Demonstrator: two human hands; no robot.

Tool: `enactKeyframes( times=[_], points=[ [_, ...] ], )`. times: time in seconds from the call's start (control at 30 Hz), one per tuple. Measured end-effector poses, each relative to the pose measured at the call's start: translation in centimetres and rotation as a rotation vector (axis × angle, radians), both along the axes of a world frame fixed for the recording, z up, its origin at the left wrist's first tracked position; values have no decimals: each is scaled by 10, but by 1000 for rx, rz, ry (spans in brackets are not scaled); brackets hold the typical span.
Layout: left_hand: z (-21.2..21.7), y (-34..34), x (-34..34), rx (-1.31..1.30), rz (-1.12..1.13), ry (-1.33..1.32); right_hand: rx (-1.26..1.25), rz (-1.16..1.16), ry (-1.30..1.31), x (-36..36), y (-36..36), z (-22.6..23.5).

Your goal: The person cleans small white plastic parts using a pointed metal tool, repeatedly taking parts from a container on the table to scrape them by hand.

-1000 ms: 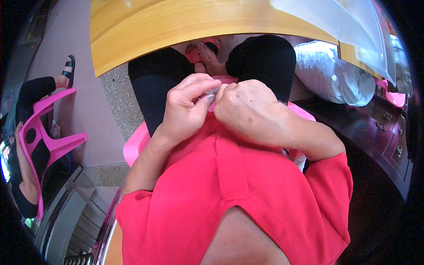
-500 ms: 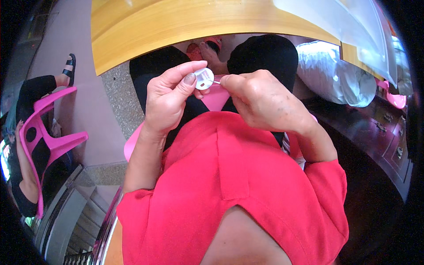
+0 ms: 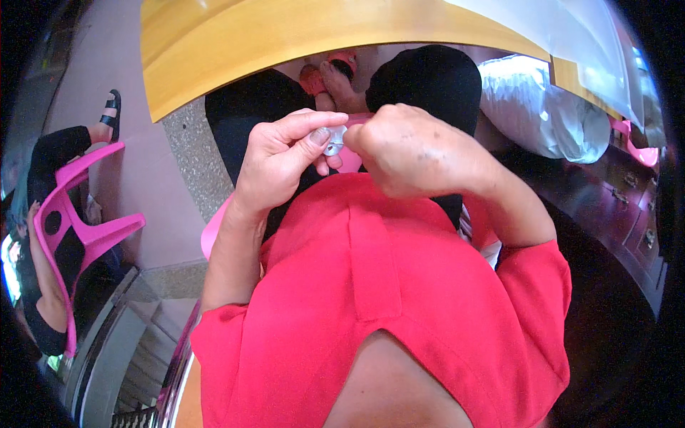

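Observation:
My left hand [image 3: 280, 153] pinches a small round white plastic piece [image 3: 333, 141] between thumb and fingers, above my lap. A small dark slot shows on the piece, and my fingers cover part of it. My right hand [image 3: 410, 151] is closed, knuckles up, with its thumb and forefinger against the right side of the piece. Whatever those fingertips hold is hidden behind the hand.
A yellow wooden table [image 3: 285, 36] spans the front, with clear plastic sheeting [image 3: 571, 43] at its right. A stuffed white bag [image 3: 542, 107] stands to the right. At far left, another person sits on a pink chair [image 3: 93, 232].
My right hand has moved left against the white piece. The thin white strand at its fingertips no longer shows. The piece has turned and is more covered by my fingers.

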State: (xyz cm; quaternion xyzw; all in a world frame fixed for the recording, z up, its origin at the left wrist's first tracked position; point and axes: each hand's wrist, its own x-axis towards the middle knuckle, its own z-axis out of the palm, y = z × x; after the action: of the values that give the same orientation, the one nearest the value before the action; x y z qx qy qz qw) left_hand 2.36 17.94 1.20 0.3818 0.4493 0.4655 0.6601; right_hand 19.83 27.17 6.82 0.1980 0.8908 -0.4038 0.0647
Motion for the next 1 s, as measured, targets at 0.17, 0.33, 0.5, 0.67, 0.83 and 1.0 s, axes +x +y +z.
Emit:
enactKeyframes(
  times=[0.17,0.33,0.5,0.67,0.83,1.0],
  points=[
    [-1,-3,3,-103,3,-101,-18,137,-9,0,13,1],
    [-1,2,3,-146,13,-156,47,155,8,4,13,-5],
    [-4,4,7,-212,110,-128,387,150,38,4,-13,-6],
    [-7,6,3,-218,131,-81,382,79,25,0,-15,-7],
    [30,30,-9,9,431,206,354,-201,40,11,-1,-5],
    [117,126,-78,577,779,755,332,-268,87,27,4,-22]
  ],
)
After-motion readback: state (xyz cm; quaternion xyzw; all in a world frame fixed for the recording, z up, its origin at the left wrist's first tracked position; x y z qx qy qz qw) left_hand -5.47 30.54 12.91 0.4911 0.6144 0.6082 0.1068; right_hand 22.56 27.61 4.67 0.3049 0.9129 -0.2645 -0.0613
